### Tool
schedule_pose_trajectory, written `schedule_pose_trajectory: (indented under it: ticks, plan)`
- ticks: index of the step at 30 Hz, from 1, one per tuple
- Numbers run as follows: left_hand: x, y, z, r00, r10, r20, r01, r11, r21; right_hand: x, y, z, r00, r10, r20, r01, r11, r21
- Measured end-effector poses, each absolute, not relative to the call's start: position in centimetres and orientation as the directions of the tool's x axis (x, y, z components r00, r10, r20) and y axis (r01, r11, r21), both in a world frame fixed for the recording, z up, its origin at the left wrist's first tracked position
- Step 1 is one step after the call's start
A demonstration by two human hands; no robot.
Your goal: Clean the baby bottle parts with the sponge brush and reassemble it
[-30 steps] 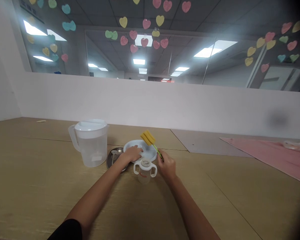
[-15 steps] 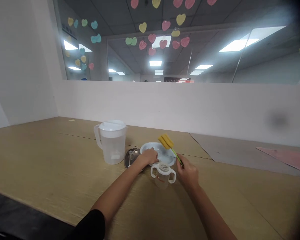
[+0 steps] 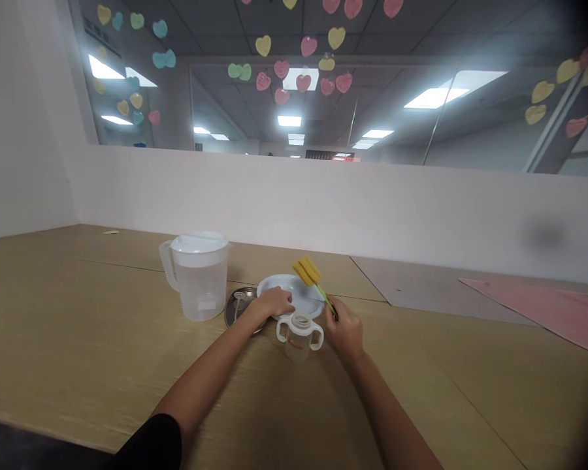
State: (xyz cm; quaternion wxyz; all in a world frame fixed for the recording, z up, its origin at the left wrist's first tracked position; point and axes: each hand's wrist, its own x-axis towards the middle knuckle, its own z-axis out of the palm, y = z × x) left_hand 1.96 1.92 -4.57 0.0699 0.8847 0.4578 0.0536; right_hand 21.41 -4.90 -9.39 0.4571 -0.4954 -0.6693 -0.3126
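- Right hand (image 3: 345, 324), arm stretched forward, closes around the handle of a yellow sponge brush (image 3: 307, 271), its head raised beyond the fingers, over a white basin (image 3: 314, 297).
- Left hand (image 3: 277, 301) reaches over the basin's near rim, fingers bent; whether it pinches anything cannot be told.
- Nearer than both hands, between the forearms, an open two-handled cup (image 3: 298, 343) stands upright on the counter (image 3: 127, 365), partly blocking the basin.
- Left of the left hand: a metal plate (image 3: 232, 312), partly behind the forearm, then a lidded pitcher (image 3: 202, 284).

The sponge (image 3: 306, 271) is yellow, its handle (image 3: 324, 296) green, the bowl (image 3: 304, 303) white.
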Motion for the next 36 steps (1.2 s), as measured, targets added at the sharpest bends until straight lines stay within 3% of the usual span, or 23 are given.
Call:
schedule_pose_trajectory:
  ticks: [8, 18, 27, 36]
  plan:
    - [1.79, 1.82, -4.56, 0.570, 0.817, 0.091, 0.791, -0.575, 0.207, 21.65, -4.82, -9.63, -0.095, 0.412, 0.906, 0.953, 0.301, -0.036]
    - [1.64, 1.92, -4.87, 0.582, 0.813, 0.001, 0.782, -0.561, 0.271, 21.65, -4.86, -9.78, -0.097, 0.434, 0.895, 0.950, 0.309, -0.047]
    - [1.54, 1.77, -4.78, 0.649, 0.759, 0.049, 0.710, -0.628, 0.318, 21.77, -4.75, -9.87, -0.122, 0.441, 0.889, 0.937, 0.346, -0.043]
    - [1.65, 2.14, -4.88, 0.637, 0.769, 0.054, 0.728, -0.623, 0.286, 21.82, -4.82, -10.05, -0.117, 0.468, 0.876, 0.938, 0.341, -0.057]
